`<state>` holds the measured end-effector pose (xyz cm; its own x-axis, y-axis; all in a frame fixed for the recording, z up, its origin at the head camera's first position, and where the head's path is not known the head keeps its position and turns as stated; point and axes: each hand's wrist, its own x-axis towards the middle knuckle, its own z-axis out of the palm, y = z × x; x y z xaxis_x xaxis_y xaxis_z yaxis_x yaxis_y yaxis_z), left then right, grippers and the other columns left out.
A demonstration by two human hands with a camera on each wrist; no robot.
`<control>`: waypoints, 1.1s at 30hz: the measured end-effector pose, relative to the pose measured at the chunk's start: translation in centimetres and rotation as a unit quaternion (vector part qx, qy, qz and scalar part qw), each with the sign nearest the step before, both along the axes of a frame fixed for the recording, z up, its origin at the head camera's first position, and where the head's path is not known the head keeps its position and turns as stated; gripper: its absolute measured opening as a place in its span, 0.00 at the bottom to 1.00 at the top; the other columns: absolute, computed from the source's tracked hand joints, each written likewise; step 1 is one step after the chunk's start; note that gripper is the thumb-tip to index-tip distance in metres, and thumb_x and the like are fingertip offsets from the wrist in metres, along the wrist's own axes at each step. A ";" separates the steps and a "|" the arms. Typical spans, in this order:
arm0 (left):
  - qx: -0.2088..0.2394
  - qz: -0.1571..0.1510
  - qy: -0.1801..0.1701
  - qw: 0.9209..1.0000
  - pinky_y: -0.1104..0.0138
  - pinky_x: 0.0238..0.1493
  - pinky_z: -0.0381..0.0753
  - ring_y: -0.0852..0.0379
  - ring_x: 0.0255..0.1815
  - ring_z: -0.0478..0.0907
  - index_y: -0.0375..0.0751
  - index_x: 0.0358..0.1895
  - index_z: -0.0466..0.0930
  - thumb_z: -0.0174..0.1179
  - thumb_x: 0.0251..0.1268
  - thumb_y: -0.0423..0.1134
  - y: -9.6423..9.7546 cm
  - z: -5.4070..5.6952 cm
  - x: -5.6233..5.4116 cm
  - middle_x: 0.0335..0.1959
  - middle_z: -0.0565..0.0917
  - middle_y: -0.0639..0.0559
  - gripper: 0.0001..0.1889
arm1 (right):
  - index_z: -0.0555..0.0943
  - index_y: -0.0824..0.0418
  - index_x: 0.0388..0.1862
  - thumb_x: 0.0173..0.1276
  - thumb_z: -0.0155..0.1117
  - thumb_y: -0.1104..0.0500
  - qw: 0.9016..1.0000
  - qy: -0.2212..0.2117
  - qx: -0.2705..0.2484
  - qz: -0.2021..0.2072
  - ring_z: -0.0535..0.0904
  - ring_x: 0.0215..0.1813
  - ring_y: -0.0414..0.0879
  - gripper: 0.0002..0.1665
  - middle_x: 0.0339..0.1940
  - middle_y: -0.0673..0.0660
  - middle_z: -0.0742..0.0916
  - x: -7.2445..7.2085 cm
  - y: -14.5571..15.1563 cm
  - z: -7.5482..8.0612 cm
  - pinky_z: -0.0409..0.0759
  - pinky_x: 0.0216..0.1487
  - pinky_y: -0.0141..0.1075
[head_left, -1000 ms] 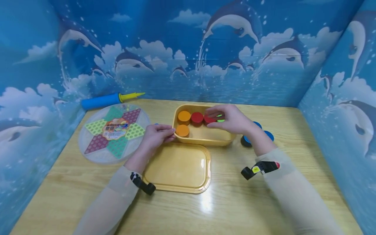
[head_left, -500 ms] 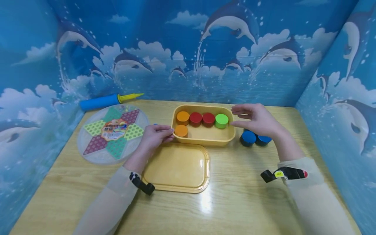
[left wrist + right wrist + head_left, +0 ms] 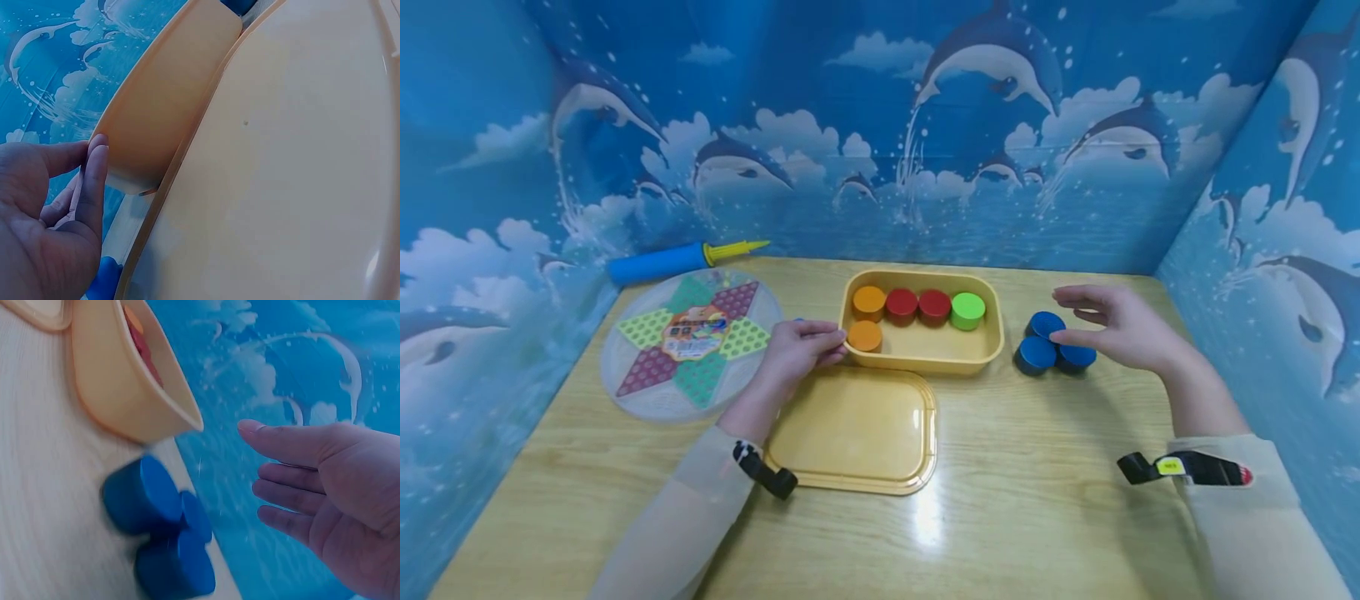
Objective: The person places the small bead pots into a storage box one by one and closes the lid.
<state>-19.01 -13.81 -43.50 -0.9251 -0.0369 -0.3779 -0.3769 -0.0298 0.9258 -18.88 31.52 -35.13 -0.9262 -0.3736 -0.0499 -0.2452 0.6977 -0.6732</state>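
My left hand (image 3: pixel 802 348) pinches the left rim of a yellow plastic box (image 3: pixel 925 365) between thumb and fingers; the left wrist view shows this grip at the box's corner. Inside the box lie two orange discs (image 3: pixel 869 300), two red discs (image 3: pixel 902 307) and a green disc (image 3: pixel 967 311). To its right, three thick blue discs (image 3: pixel 1036 356) stand grouped on the table. My right hand (image 3: pixel 1116 325) hovers just right of them with its fingers extended and nothing held. In the right wrist view, its thumb and fingers are spread apart above the blue discs (image 3: pixel 144 494).
The yellow lid (image 3: pixel 853 429) lies flat in front of the box. At left is a round Chinese checkers board (image 3: pixel 692 342), with a blue and yellow hand pump (image 3: pixel 658 262) behind it. A small blue object (image 3: pixel 105 279) sits by my left hand. Dolphin-printed walls (image 3: pixel 880 217) enclose the table.
My right hand has moved from over the box, by the green disc, out to the right beside the blue discs. The green disc stays in the box. My left hand keeps its place.
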 end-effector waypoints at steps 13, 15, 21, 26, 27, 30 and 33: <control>0.002 0.003 -0.003 1.000 0.62 0.47 0.92 0.51 0.40 0.90 0.28 0.60 0.82 0.69 0.73 0.31 -0.1 0.1 0.0 0.51 0.86 0.34 0.16 | 0.67 0.75 0.77 0.69 0.79 0.53 0.998 -0.050 0.013 -0.021 0.70 0.74 0.72 0.48 0.75 0.76 0.73 0.6 4.0 -4.6 0.76 0.71 0.58; 0.003 0.002 0.000 1.000 0.63 0.47 0.92 0.51 0.40 0.90 0.28 0.59 0.82 0.69 0.73 0.31 -0.1 0.1 0.0 0.50 0.86 0.34 0.16 | 0.66 0.76 0.77 0.69 0.80 0.52 0.998 -0.052 0.013 -0.022 0.70 0.74 0.73 0.49 0.75 0.76 0.73 0.7 4.2 -5.3 0.77 0.69 0.59; 0.004 0.001 0.004 1.000 0.62 0.47 0.92 0.50 0.41 0.90 0.28 0.60 0.82 0.69 0.73 0.31 0.0 -0.1 0.1 0.50 0.86 0.34 0.17 | 0.69 0.76 0.76 0.69 0.80 0.53 0.999 -0.036 0.008 -0.020 0.71 0.72 0.74 0.47 0.73 0.76 0.75 0.8 4.4 -6.4 0.78 0.67 0.60; 0.007 0.001 0.006 1.000 0.62 0.47 0.92 0.51 0.40 0.90 0.27 0.60 0.82 0.69 0.73 0.30 0.0 -0.1 0.1 0.50 0.86 0.34 0.17 | 0.70 0.75 0.75 0.70 0.79 0.53 0.999 -0.033 0.010 -0.029 0.72 0.72 0.74 0.45 0.72 0.76 0.75 0.9 4.4 -6.8 0.79 0.66 0.59; 0.009 0.000 0.007 1.000 0.62 0.47 0.92 0.51 0.40 0.90 0.27 0.60 0.82 0.69 0.73 0.30 0.0 -0.1 0.1 0.50 0.86 0.34 0.17 | 0.69 0.76 0.76 0.70 0.79 0.53 0.999 -0.037 0.010 -0.030 0.71 0.72 0.74 0.46 0.73 0.77 0.75 0.9 4.4 -6.9 0.79 0.66 0.59; 0.015 0.001 0.011 1.000 0.62 0.47 0.92 0.52 0.39 0.90 0.25 0.61 0.81 0.68 0.73 0.29 0.1 0.0 0.2 0.49 0.86 0.33 0.17 | 0.68 0.75 0.77 0.70 0.78 0.52 0.998 -0.046 0.012 -0.036 0.71 0.72 0.75 0.47 0.73 0.77 0.74 0.8 4.4 -7.2 0.79 0.66 0.61; 0.017 0.001 0.011 1.000 0.63 0.47 0.92 0.53 0.38 0.90 0.25 0.61 0.81 0.68 0.73 0.29 0.1 0.0 0.1 0.49 0.86 0.33 0.18 | 0.67 0.75 0.77 0.71 0.78 0.51 0.998 -0.047 0.019 -0.038 0.72 0.71 0.76 0.48 0.74 0.78 0.73 0.8 4.4 -7.4 0.79 0.65 0.62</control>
<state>-18.88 -13.71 -43.52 -0.9335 -0.0259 -0.3576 -0.3555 -0.0611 0.9327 -18.03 35.97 -42.53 -0.9423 -0.2988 -0.1513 -0.1271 0.7369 -0.6639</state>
